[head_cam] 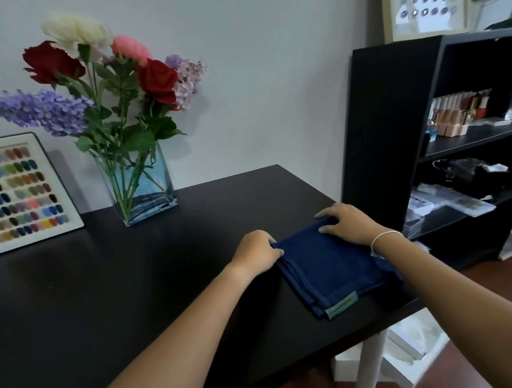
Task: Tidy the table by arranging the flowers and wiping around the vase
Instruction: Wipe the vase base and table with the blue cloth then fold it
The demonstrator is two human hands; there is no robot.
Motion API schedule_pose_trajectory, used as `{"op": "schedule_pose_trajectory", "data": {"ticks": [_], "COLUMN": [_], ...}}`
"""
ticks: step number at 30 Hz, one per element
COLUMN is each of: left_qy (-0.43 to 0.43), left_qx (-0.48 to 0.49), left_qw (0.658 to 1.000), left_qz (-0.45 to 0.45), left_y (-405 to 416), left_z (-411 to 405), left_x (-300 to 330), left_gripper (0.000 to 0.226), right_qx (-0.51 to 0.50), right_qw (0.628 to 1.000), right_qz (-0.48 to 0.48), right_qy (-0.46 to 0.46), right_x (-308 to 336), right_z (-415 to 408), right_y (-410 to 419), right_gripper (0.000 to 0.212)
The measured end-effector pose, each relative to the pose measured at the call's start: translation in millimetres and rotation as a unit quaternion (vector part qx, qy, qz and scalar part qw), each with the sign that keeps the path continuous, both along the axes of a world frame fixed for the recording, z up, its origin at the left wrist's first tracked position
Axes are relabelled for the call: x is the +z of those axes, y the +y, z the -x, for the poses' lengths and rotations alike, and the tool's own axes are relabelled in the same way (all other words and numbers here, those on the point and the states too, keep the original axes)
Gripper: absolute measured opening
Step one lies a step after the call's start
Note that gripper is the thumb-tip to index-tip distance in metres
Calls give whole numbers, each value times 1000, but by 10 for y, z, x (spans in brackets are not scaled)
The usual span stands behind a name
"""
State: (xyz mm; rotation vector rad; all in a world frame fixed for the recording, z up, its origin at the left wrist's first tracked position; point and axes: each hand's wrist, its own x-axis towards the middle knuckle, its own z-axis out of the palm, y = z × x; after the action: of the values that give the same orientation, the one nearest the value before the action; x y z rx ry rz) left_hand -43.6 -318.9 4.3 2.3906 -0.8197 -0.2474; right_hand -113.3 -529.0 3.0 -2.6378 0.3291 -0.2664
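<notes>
On the near right part of the dark table (110, 295), close to its right edge, a folded dark blue cloth (332, 267) lies flat with a pale green tag at its near corner. The left hand (257, 251) is curled at the cloth's far left corner, fingers closed on the folded edge. The right hand (346, 222) rests on the far right corner, fingers spread and pressed down on the fabric, a thin white band around its wrist. Well apart from the cloth, at the back of the table near the wall, a clear blue-tinted glass vase (143, 186) stands upright, holding the flowers (98, 74): red, cream, pink and purple blooms with green stems. Just left of the vase a white-framed board of coloured nail samples (16, 192) leans against the wall. A black shelf unit (395, 129) stands to the right of the table.
</notes>
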Motion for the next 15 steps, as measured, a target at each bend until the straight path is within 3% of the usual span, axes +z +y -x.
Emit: {"op": "schedule_pose_trajectory", "data": {"ticks": [5,11,15], "left_qy": [9,37,81], "left_qx": [-5,8,25], "left_qw": [1000,997,987], "left_qz": [-17,70,137], "left_y": [-14,90,188], "left_z": [-3,-21,-45], "left_x": [33,32,77], "left_gripper": [15,5,3], "right_qx": [-15,3,12], "right_qw": [1000,1000,994], "right_qz": [2,-10,-92], "right_qy": [2,-7,-54], "right_x": [12,78,153], "right_z": [-12,24,17], "right_y": [-33,-21,72], "right_gripper": [19,12,9]}}
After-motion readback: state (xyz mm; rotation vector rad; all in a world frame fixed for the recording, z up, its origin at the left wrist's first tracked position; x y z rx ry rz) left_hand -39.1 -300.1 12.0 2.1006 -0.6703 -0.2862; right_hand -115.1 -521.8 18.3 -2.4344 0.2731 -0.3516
